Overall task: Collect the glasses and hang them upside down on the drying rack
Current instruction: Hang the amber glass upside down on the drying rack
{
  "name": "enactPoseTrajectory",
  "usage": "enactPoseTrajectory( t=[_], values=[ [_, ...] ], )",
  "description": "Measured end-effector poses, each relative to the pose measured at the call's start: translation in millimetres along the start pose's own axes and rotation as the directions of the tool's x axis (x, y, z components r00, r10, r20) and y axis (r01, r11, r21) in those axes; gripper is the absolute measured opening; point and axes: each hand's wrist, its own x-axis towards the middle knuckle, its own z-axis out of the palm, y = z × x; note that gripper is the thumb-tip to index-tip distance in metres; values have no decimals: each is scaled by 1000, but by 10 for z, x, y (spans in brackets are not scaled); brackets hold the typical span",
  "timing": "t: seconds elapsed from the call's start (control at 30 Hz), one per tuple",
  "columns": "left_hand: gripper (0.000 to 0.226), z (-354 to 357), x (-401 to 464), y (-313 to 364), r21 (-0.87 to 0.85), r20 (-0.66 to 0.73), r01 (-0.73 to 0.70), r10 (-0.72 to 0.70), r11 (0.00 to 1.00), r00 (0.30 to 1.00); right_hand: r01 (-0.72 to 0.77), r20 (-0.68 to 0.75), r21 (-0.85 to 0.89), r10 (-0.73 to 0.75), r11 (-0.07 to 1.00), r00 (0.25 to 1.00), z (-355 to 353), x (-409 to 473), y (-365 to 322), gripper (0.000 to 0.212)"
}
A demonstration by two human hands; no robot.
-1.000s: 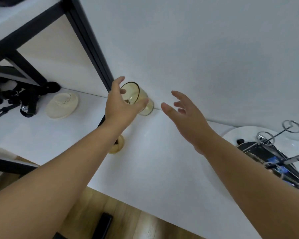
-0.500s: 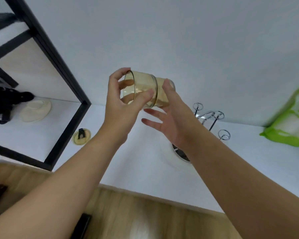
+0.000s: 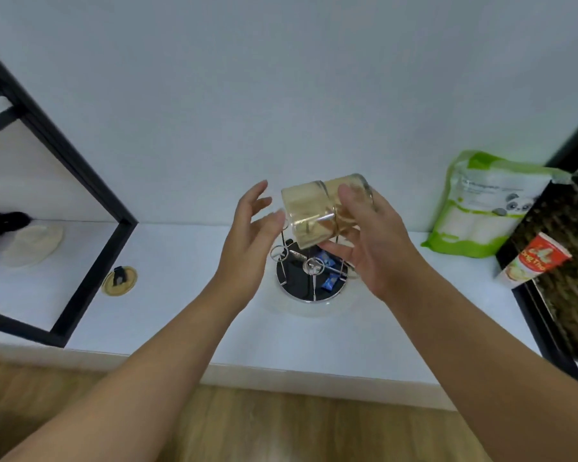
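Gripping a tilted amber cylindrical glass (image 3: pixel 317 213) above the chrome wire drying rack (image 3: pixel 311 271), the right hand (image 3: pixel 371 241) is pinching it with its fingers (image 3: pixel 349 198); the left hand (image 3: pixel 251 241) is hovering beside, fingers spread.

Head view, downward over counter (image 3: pixel 167 315)

Glass (image 3: pixel 317 215) above drying rack (image 3: pixel 311 278); pouch (image 3: pixel 481 205) right, coaster (image 3: pixel 119 281) left.

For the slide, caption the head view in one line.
Right hand tips an amber glass over the wire drying rack; left hand open beside it.
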Motion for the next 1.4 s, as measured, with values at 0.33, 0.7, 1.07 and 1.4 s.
enactPoseTrajectory(
  t=[0.33,0.7,1.07,1.4],
  values=[
    [60,-18,41,-698,476,77,120,-178,871,981,297,93,-746,-349,596,933,-360,60,321,73],
    [76,-63,142,-954,636,171,54,-209,770,963,339,253,-892,-291,298,923,-282,166,805,72],
    [71,-144,147,-1087,699,222,-39,-164,714,961,248,227,-958,-147,143,963,-224,404,1198,68],
    [64,-105,161,-1091,767,190,-79,-108,637,976,205,181,-967,-161,151,970,-376,457,1259,67]
  ],
)
